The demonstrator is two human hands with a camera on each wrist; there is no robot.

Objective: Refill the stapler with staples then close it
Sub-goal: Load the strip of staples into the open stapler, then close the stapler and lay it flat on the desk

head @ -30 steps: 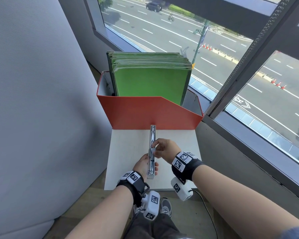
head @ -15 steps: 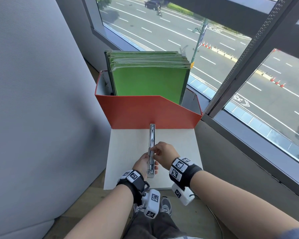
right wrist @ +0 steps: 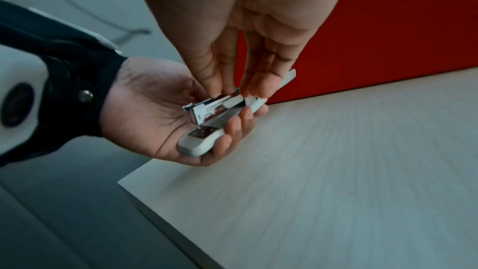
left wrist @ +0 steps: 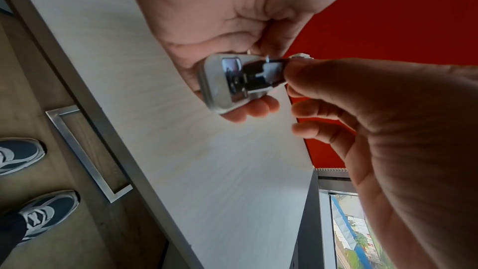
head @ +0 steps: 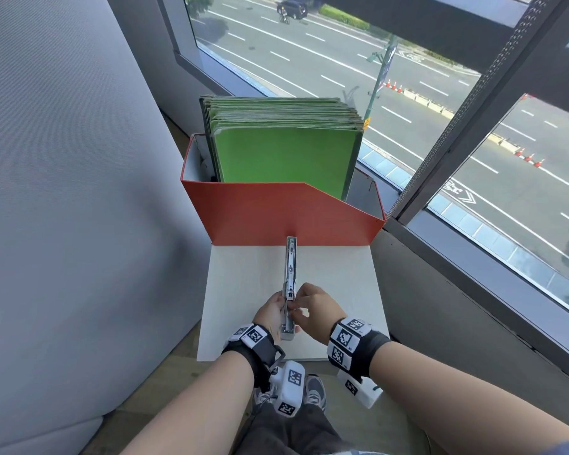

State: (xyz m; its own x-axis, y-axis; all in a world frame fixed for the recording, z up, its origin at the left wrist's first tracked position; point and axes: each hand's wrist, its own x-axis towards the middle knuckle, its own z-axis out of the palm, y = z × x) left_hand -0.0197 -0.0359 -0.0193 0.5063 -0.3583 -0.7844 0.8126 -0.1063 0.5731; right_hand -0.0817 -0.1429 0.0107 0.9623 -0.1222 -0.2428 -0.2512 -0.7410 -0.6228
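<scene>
A silver-and-white stapler [head: 290, 267] lies swung open in a straight line above the white table [head: 342, 274]. My left hand [head: 270, 311] cradles its near end from below, fingers curled round the white base [right wrist: 199, 144]. My right hand [head: 317, 307] comes in from the right. Its thumb and fingertips [right wrist: 258, 87] pinch the top of the metal magazine [right wrist: 217, 107]. From the left wrist, the stapler [left wrist: 232, 81] appears end-on, with the right thumb [left wrist: 300, 71] against the magazine. No staple strip shows; the fingertips hide the channel.
A red file box [head: 260, 211] with several green folders [head: 286, 159] stands at the table's far edge, just beyond the stapler's tip. A grey padded wall [head: 63, 192] runs along the left, a window [head: 473, 159] along the right. My shoes [left wrist: 31, 218] stand below the table's front.
My right hand has slid toward me along the open magazine, from its middle to the part held by my left hand. The left hand and stapler have stayed put.
</scene>
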